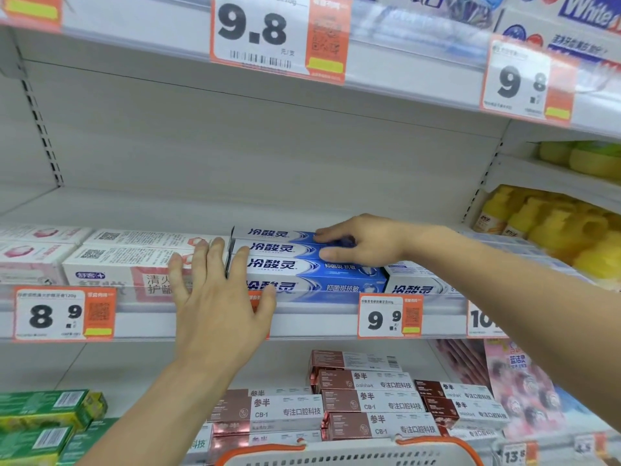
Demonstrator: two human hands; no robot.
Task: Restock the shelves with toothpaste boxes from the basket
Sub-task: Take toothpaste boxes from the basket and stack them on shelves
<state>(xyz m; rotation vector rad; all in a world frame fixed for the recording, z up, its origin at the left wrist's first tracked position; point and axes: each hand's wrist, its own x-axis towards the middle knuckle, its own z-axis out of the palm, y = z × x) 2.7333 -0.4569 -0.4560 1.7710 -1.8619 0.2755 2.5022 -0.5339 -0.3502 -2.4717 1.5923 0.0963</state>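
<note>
Step in hand: squaring up the blue toothpaste boxes (302, 264) on the middle shelf (235, 324) — placing looks done for this batch, tidying under way.
Right hand (363, 242): fingers curled over the right end of the top blue boxes, thumb against their front, gripping them.
Left hand (218, 297): fingers spread and straight, flat against the left end of the blue stack, where it meets the white-and-pink toothpaste boxes (134, 264); it holds nothing.
Blue stack: two layers, lying lengthwise just above the 9.9 price tag (389, 316).
Basket (353, 457): well below the stack, at the bottom edge; only its white rim and orange handles show — contents hidden.
Next move, as I judge: press the stack flush, then reach down to the basket for more.
</note>
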